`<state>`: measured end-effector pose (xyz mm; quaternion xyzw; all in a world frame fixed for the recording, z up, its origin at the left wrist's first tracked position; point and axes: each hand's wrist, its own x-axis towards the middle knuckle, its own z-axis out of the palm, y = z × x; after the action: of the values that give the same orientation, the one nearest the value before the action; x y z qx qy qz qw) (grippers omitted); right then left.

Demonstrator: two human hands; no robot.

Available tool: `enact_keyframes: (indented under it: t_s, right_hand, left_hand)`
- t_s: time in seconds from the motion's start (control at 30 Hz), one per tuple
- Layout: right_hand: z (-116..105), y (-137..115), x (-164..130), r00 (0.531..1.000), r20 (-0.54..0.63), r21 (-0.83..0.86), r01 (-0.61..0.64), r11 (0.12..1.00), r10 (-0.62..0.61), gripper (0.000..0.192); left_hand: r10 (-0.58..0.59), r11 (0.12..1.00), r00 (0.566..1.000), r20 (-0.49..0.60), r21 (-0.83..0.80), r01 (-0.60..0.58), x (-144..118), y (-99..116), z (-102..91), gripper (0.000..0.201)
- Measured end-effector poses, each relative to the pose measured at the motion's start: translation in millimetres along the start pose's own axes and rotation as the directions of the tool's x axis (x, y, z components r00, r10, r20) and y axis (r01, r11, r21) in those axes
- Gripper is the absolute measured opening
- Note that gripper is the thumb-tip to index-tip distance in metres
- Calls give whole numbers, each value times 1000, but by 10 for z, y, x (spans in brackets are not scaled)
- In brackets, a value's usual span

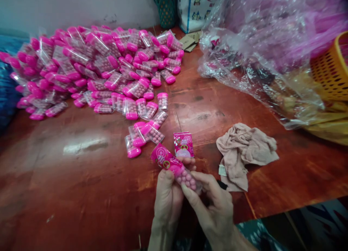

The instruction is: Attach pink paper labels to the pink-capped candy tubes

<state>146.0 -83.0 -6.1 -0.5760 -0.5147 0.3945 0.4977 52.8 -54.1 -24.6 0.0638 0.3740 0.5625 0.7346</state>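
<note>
My left hand (168, 194) and my right hand (214, 204) together hold a small clear tube of pink candy balls (186, 178) near the table's front edge. A pink printed label (164, 159) is wrapped around the tube's upper end by my left thumb. A second pink printed label (183, 144) stands upright just behind my fingers. It touches my left fingertips, though which hand holds it I cannot tell. A large heap of bagged pink-capped candy tubes (89, 66) covers the far left of the table.
The red-brown wooden table (81, 178) carries a crumpled beige cloth (244, 151) right of my hands. A big clear plastic bag (261, 51) lies at the back right beside a yellow basket (333, 68). A printed bag (195, 8) stands against the wall.
</note>
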Motion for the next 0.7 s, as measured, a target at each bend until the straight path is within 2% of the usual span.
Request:
enact_keyframes:
  t_s: [0.17, 0.4, 0.57, 0.7]
  right_hand:
    - [24, 12, 0, 998, -35, -44, 51, 998, -52, 29]
    - [9, -14, 51, 995, 87, 54, -50, 997, 45, 19]
    - [38, -9, 28, 998, 28, 60, -50, 997, 48, 23]
    - [71, 31, 41, 993, 11, 134, -114, 984, 114, 23]
  left_hand:
    - [-13, 1000, 1000, -8, 9, 13, -10, -25, 38, 22]
    - [37, 999, 997, -74, 15, -36, 16, 43, 21, 26]
    - [4, 995, 1000, -7, 97, -3, 14, 26, 58, 22]
    - [-36, 995, 999, -24, 95, 39, 15, -5, 58, 18]
